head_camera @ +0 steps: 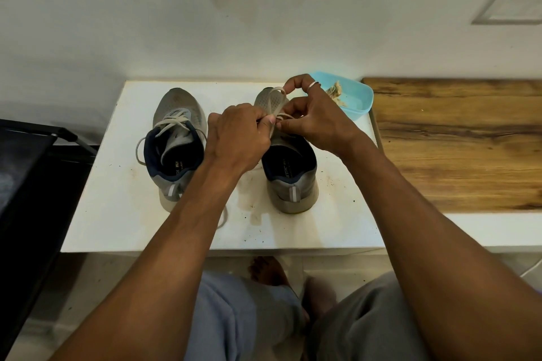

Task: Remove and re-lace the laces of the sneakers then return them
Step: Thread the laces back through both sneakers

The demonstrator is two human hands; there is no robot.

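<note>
Two grey sneakers with navy linings stand side by side on a white table (123, 214), toes toward the wall. The left sneaker (177, 138) is laced, and its loose lace ends trail beside it and off its heel. Over the right sneaker (289, 173) both hands meet at the tongue. My left hand (237, 138) pinches the pale lace (275, 102) with thumb and curled fingers. My right hand (311, 117), a ring on one finger, pinches the same lace and holds a loop of it up over the toe. The hands hide the eyelets.
A light blue plastic tub (360, 97) with some fibrous scraps sits behind the right sneaker at the table's back right corner. A wooden surface (457, 141) adjoins on the right. A black frame (35, 155) stands at the left. My knees and bare feet are below the table edge.
</note>
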